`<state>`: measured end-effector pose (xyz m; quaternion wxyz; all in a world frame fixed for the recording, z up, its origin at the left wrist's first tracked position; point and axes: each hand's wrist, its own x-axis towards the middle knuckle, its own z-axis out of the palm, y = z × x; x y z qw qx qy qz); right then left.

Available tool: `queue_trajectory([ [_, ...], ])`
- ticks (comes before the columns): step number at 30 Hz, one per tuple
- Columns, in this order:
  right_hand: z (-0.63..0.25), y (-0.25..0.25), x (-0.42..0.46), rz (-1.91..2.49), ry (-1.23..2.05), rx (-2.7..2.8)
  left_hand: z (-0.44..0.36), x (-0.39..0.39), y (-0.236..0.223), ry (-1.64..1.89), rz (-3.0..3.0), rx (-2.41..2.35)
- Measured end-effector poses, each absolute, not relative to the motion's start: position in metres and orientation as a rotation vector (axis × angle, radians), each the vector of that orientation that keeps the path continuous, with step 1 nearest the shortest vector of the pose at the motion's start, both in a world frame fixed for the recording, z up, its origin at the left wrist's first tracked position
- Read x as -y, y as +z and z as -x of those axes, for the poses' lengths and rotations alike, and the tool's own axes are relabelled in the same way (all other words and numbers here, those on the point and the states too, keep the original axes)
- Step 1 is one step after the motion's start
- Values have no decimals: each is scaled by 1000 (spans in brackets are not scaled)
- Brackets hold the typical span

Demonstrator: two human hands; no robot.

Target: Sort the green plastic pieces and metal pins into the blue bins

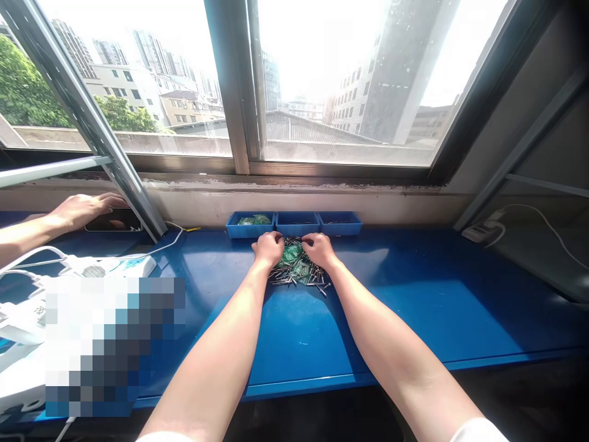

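A heap of small metal pins mixed with green pieces [297, 270] lies on the blue bench [414, 301] in front of me. My left hand [268, 247] rests at the heap's far left edge, fingers curled down into it. At the heap's far right edge my right hand [319, 248] is curled the same way. What either hand pinches is too small to make out. Just behind the hands stand three joined blue bins [294, 223]; the left one [251, 223] holds green pieces.
Another person's hand [83, 209] lies on a dark object at the far left by a slanted metal post [105, 147]. White devices and cables [92, 267] sit at the left. A white power strip [483, 232] lies at the right. The window sill runs behind.
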<state>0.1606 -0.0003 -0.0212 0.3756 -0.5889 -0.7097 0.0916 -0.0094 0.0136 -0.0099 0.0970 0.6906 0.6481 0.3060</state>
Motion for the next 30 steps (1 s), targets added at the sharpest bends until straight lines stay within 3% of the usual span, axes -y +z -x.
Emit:
queue_trajectory([
  [30,-162,-22,3,1488,250,1783,2,-11,-8,657,-2085,-2081],
])
